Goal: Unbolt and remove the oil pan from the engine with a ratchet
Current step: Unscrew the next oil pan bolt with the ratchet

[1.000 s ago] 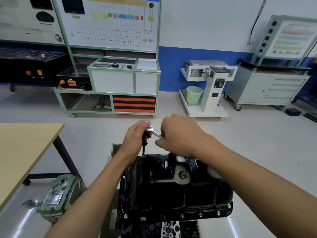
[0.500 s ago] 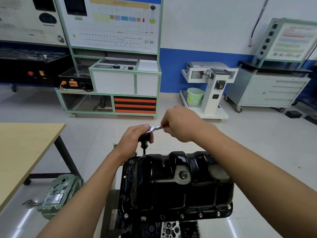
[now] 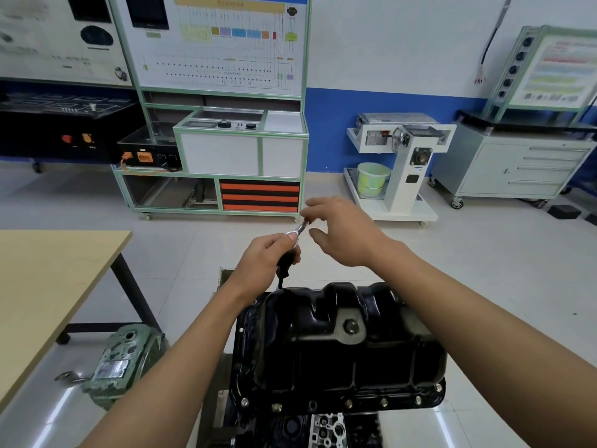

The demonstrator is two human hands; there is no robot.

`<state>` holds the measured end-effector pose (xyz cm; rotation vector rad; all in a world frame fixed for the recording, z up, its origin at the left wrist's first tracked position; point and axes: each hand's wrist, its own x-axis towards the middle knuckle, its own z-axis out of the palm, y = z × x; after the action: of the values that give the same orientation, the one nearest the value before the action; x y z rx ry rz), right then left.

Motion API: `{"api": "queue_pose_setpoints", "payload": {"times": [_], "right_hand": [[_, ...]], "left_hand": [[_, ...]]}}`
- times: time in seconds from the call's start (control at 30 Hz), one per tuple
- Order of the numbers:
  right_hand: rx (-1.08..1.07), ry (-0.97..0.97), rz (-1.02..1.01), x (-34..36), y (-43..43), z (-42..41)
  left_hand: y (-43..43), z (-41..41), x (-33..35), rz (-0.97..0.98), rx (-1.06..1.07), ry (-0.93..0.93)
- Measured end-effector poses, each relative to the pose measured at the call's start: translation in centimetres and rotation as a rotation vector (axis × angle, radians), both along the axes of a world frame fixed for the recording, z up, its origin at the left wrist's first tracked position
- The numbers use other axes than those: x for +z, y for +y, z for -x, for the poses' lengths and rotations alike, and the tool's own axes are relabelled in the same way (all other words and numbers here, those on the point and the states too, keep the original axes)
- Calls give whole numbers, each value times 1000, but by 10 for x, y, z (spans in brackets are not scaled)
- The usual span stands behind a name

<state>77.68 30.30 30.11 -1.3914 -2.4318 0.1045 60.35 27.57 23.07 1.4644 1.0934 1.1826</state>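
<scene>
A black oil pan (image 3: pixel 339 350) sits upside on the engine in front of me, with a row of bolts along its near flange and a drain plug in its middle. A ratchet (image 3: pixel 298 230) with a black extension (image 3: pixel 286 266) stands on a bolt at the pan's far left corner. My left hand (image 3: pixel 268 263) grips the ratchet head and the top of the extension. My right hand (image 3: pixel 339 231) holds the end of the silver handle between thumb and fingers, the other fingers loosely spread.
A wooden table (image 3: pixel 48 286) stands to the left, with a green metal casting (image 3: pixel 126 357) on the floor beside it. Training benches (image 3: pixel 219 150), a white engine stand (image 3: pixel 403 163) and a grey drawer cabinet (image 3: pixel 517 163) line the far wall. Engine parts show below the pan.
My right hand has swung the ratchet handle away from me and upward, from low over the pan to pointing up and right. My left hand stayed on the ratchet head.
</scene>
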Motion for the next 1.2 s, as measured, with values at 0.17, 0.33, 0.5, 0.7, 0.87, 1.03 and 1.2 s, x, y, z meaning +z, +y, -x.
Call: {"api": "queue_pose_setpoints", "payload": {"times": [0.17, 0.33, 0.5, 0.7, 0.87, 1.03, 1.2], "right_hand": [[-186, -134, -45, 9, -19, -11], [-193, -208, -75, 14, -45, -5], [-143, -118, 2, 9, -58, 5], [-136, -125, 46, 19, -36, -5], [-78, -80, -63, 8, 4, 0], [69, 93, -104, -14, 23, 9], [158, 136, -91, -21, 25, 11]], "left_hand": [[4, -6, 4, 43, 137, -82], [10, -8, 5, 42, 195, -81], [17, -9, 5, 40, 217, -102], [18, 2, 0, 38, 130, -113], [15, 12, -4, 23, -55, -131], [12, 18, -4, 46, -166, -137], [8, 16, -4, 45, -247, -67]]}}
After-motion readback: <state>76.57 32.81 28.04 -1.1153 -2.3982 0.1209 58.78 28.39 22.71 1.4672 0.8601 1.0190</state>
